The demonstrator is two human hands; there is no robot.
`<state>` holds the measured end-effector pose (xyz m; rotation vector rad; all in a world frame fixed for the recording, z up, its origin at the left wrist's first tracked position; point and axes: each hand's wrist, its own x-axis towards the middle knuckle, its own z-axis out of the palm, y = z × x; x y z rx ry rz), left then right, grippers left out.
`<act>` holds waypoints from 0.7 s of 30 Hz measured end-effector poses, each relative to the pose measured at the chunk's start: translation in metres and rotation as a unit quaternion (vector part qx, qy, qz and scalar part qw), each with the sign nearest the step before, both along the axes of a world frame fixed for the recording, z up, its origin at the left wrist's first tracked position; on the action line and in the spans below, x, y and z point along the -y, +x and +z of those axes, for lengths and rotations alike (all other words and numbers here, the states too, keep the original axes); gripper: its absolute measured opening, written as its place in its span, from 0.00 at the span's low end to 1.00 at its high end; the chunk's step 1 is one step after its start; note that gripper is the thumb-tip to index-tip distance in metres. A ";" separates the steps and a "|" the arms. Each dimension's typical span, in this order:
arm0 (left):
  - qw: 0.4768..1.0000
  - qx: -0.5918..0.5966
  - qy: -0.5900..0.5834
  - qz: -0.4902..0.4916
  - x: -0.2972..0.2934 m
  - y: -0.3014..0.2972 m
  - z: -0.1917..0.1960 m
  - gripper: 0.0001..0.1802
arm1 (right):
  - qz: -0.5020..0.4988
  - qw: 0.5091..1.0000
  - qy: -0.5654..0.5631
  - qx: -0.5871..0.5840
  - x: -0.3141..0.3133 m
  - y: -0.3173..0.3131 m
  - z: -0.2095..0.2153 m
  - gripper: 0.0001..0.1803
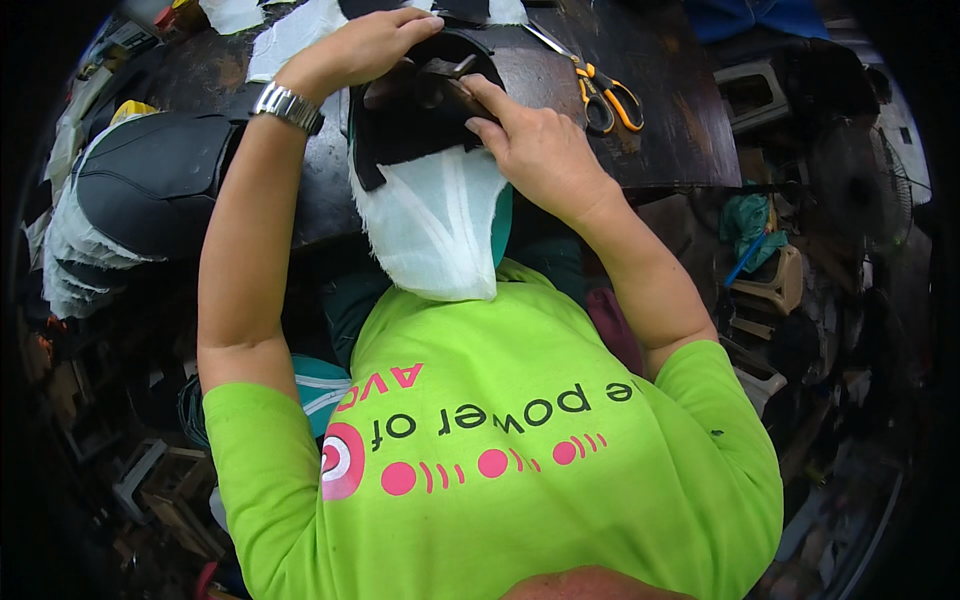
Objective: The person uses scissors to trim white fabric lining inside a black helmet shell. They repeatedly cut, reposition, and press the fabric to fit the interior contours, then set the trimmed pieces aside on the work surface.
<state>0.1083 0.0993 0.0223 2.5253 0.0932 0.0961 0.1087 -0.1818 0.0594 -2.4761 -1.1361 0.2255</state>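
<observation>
In front of my chest lies a black shaped piece (400, 135) with white frayed fabric (440, 215) along its near end and a teal layer (503, 225) showing at its right side. My left hand (370, 48), with a metal watch on the wrist, curls over the piece's far edge. Inside the dark hollow is a dark tool (455, 72) with a greyish metal end; its exact kind is hard to make out. My right hand (535, 145) grips it, index finger stretched along it and thumb below. Orange-and-black scissors (600, 95) lie to the right on the dark table.
The dark table (670, 140) ends close to my body. White fabric scraps (290, 40) lie at the far left. A stack of black pieces with white frayed fabric (150, 185) stands at left. On the right are a fan (860, 180) and a beige plastic stool (780, 280).
</observation>
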 end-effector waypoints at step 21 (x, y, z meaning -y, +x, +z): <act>0.884 0.319 -0.209 0.272 0.077 -0.118 -0.019 0.34 | -0.250 0.936 0.145 0.200 0.145 0.070 -0.001 0.19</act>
